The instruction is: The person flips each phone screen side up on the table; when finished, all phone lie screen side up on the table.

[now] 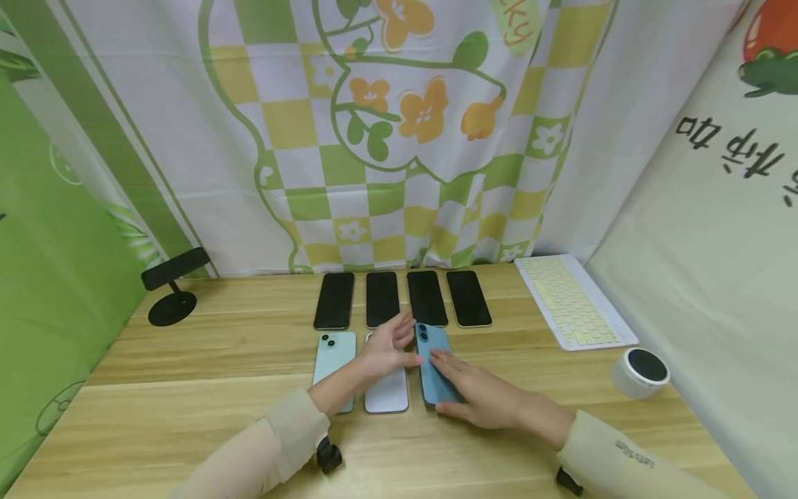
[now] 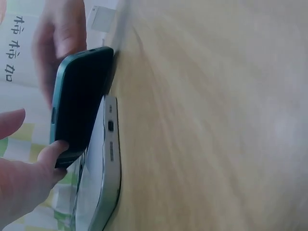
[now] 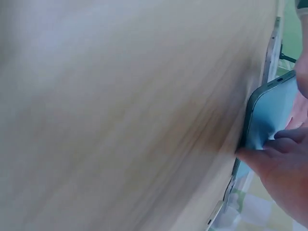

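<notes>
A blue smartphone (image 1: pixel 438 353) with its camera side up is tilted, its left edge raised off the table; its dark screen faces down in the left wrist view. My right hand (image 1: pixel 489 394) holds it from the right, fingers over the back and thumb at the near edge. From the left, my left hand (image 1: pixel 388 350) grips the raised edge with its thumb and fingertips. Under the left forearm lies a white or pale lilac phone (image 1: pixel 386 395), partly hidden. Beside that lies a mint-green phone (image 1: pixel 337 350), its camera side up.
Behind the hands lie a row of black-screened phones, among them a leftmost phone (image 1: pixel 334 300) and a rightmost phone (image 1: pixel 469 298). A white keyboard (image 1: pixel 570 301) and a round white device (image 1: pixel 640 374) stand at right. A black stand (image 1: pixel 173 305) is at far left.
</notes>
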Action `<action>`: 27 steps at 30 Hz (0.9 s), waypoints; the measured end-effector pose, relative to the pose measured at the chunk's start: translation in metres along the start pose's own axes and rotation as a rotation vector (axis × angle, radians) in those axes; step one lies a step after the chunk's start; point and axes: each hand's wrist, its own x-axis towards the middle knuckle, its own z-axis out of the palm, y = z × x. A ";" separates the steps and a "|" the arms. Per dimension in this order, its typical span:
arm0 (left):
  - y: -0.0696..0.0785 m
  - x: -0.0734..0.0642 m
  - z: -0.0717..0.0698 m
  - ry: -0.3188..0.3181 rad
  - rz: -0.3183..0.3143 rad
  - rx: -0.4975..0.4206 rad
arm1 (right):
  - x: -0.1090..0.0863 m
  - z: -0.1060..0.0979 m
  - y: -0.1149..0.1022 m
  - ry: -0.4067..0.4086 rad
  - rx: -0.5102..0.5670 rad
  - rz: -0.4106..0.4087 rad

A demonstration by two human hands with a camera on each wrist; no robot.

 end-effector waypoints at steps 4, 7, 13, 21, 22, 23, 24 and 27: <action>-0.002 -0.002 0.001 0.005 -0.026 -0.134 | 0.004 -0.001 -0.003 0.091 0.117 0.033; -0.003 -0.004 0.003 -0.015 -0.049 -0.236 | 0.009 -0.003 -0.005 0.159 0.257 0.076; -0.003 -0.008 0.009 -0.087 -0.058 -0.353 | 0.014 -0.007 -0.006 0.224 0.495 0.131; -0.005 -0.011 0.015 -0.173 0.004 -0.253 | 0.015 -0.014 -0.007 0.269 0.615 0.201; -0.006 -0.011 0.015 -0.187 0.012 -0.238 | 0.015 -0.015 -0.007 0.264 0.644 0.210; -0.007 -0.011 0.015 -0.198 0.019 -0.227 | 0.015 -0.015 -0.008 0.257 0.674 0.215; -0.007 -0.011 0.015 -0.206 0.024 -0.223 | 0.014 -0.015 -0.009 0.253 0.707 0.221; -0.007 -0.011 0.013 -0.234 0.042 -0.231 | 0.014 -0.015 -0.011 0.255 0.797 0.236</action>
